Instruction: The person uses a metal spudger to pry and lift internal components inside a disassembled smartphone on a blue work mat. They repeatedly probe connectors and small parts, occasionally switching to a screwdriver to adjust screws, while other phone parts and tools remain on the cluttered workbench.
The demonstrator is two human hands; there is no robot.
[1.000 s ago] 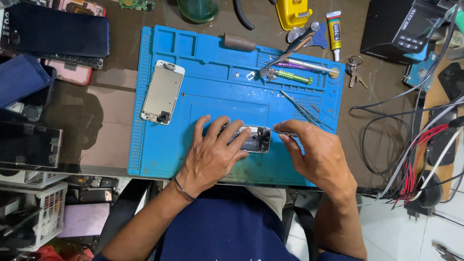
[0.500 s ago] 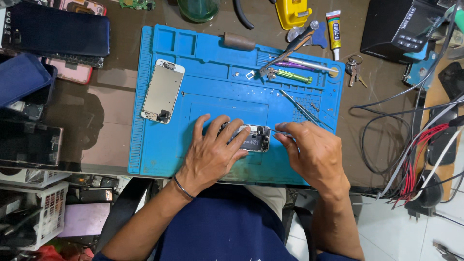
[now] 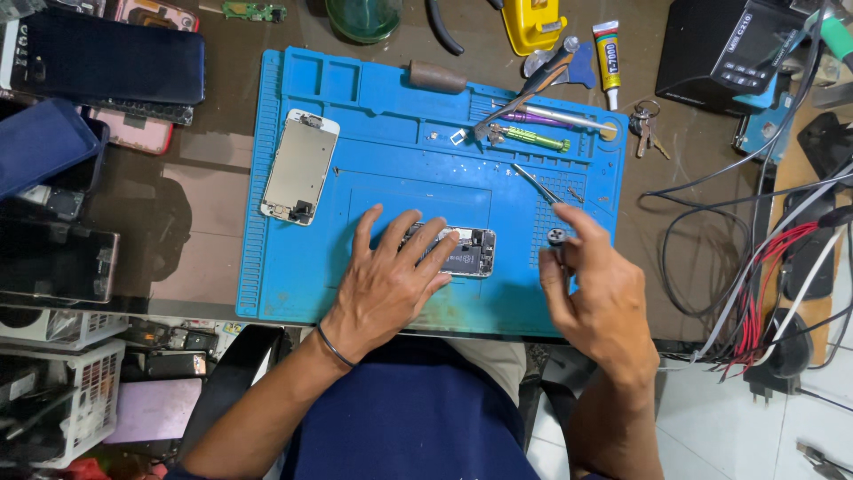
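Left hand (image 3: 386, 284) flat, fingers spread, pinning opened phone (image 3: 462, 251) under fingertips. Right hand (image 3: 597, 298) just right of phone, pinching small screwdriver (image 3: 544, 197), tip pointing away.

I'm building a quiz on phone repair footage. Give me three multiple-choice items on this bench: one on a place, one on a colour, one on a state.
1. Where does the left hand rest?
A. on the opened phone
B. on the keys
C. on the glue tube

2. What colour is the work mat?
A. red
B. blue
C. white

3. How is the opened phone shown?
A. screen fitted
B. wrapped
C. insides exposed

Answers:
1 A, its fingers lie across the phone.
2 B, the mat is blue throughout.
3 C, the inner parts show, and the separate screen panel lies apart on the mat.
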